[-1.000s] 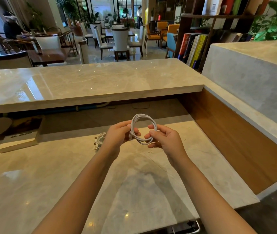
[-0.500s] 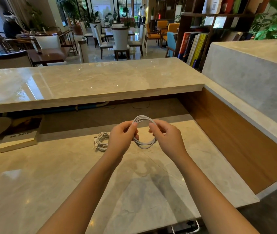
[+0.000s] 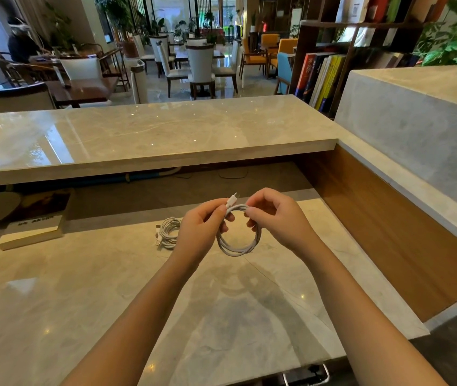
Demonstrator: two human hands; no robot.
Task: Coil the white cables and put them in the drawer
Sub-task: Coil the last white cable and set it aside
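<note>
1. Both hands are holding one white cable in the air above the tabletop (image 3: 104,302). The left hand (image 3: 202,231) is pinching the top of the loop just under the plug. The right hand (image 3: 277,218) is pinching the same bundle from the three o'clock side, with its fingers curled.
2. The held cable (image 3: 238,247) is hanging below the fingers as a round loop of several turns. Its plug (image 3: 232,199) is pointing up toward one o'clock.
3. A second cable (image 3: 169,232) is lying coiled on the tabletop at nine o'clock from the left hand, partly hidden behind it.
4. A metal handle (image 3: 306,376) is showing under the near edge of the tabletop, at five o'clock from the hands. I judge that it belongs to the drawer, so the right hand is nearer to it. Whether the drawer is open, I cannot tell.
5. The cable is looking thin, smooth and springy, so the loop may be opening if the end is not tucked. The tabletop is glossy polished stone, probably slippery.
</note>
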